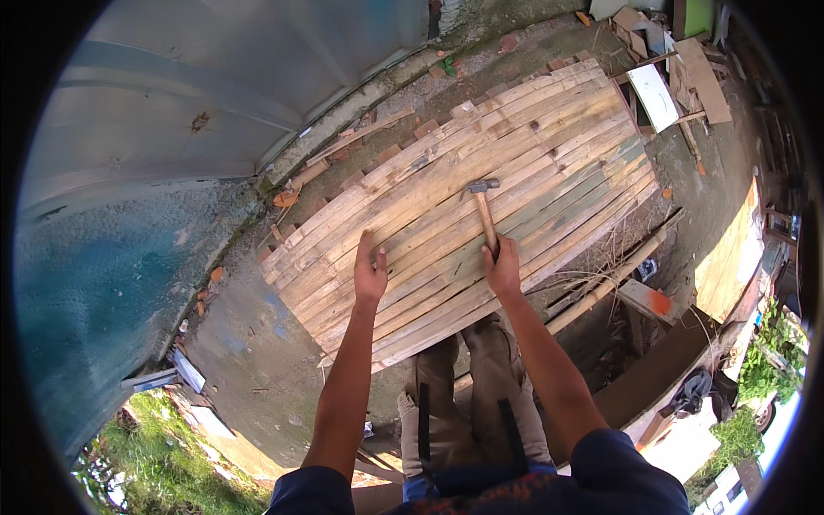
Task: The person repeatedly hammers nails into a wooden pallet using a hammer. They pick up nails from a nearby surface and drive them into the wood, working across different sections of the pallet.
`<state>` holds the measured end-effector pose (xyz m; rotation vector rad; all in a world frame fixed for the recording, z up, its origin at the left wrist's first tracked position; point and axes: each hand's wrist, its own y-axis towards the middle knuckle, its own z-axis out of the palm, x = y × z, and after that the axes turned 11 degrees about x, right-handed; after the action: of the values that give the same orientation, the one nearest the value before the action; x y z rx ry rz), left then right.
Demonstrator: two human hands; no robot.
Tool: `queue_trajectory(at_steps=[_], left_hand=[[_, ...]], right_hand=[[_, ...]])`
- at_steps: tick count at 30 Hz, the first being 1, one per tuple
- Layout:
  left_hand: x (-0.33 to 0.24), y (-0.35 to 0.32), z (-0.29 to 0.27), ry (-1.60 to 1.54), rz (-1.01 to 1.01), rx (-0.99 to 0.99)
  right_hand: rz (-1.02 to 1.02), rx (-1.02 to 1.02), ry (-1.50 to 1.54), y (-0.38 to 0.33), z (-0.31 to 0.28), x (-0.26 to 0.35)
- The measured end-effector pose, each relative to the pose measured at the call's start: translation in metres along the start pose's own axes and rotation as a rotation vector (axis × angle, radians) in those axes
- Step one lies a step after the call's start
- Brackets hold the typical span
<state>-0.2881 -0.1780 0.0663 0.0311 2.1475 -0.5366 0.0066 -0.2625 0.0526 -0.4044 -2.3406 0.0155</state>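
Note:
A broad panel of long, pale split slats (446, 215), likely bamboo or wood, lies low in front of me. My right hand (504, 268) is wrapped round the wooden handle of a claw hammer (487, 215). The hammer's metal head points away from me, over the middle of the slats. Over the panel's left part is my left hand (371, 273), fingers stretched forward and thumb apart, with nothing visible in it. Whether it touches the slats I cannot tell.
Bricks (426, 129) line the panel's far edge, beside a loose wooden strip (360, 137). A blue-grey metal wall (189, 112) stands at the left. Scrap boards (702, 81) are piled at the far right, and a bamboo pole (614, 279) lies nearer on the right.

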Motion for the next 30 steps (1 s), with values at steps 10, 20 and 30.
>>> queue_trajectory(at_steps=[10,20,30], left_hand=[[-0.148,-0.085,-0.077,-0.43,0.039,0.178],[-0.338,-0.157,-0.063,-0.175,0.38,0.495],[-0.473,-0.222,0.107,-0.179,0.519,0.901]], right_hand=[[0.185,0.107,0.249,-0.116,-0.216,0.09],[0.359,-0.3,0.289,-0.266,-0.421,0.138],[0.505,-0.359,0.344,-0.379,-0.46,0.069]])
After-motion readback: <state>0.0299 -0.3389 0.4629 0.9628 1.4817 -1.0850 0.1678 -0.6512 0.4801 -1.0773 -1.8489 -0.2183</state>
